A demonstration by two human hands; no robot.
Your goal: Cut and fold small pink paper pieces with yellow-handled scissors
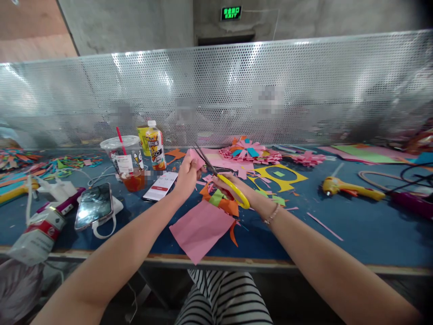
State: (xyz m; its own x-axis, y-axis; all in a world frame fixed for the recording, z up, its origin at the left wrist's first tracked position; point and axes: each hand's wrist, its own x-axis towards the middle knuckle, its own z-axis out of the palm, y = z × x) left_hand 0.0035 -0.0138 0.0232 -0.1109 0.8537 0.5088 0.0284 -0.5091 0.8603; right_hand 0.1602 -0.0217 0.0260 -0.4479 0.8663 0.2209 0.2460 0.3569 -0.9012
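Note:
My left hand (187,174) pinches a small piece of pink paper (195,158) above the table's middle. Yellow-handled scissors (237,190) are in my right hand (233,185), their blades parted and pointing up and left beside the pink piece. Whether the blades touch the paper is too small to tell. Below my hands a pink square sheet (203,228) lies near the table's front edge, next to orange scraps (229,206) and a green scrap (216,197). Behind the scissors are pink paper flowers (248,151) with some blue and orange strips.
A plastic cup (126,158), a bottle (156,146) and a phone (160,186) stand or lie left of centre. Another phone (94,205) and a white box (39,237) are farther left. Right are a cut yellow sheet (297,176), a yellow glue gun (352,187) and cables. A perforated metal panel (216,90) rises behind.

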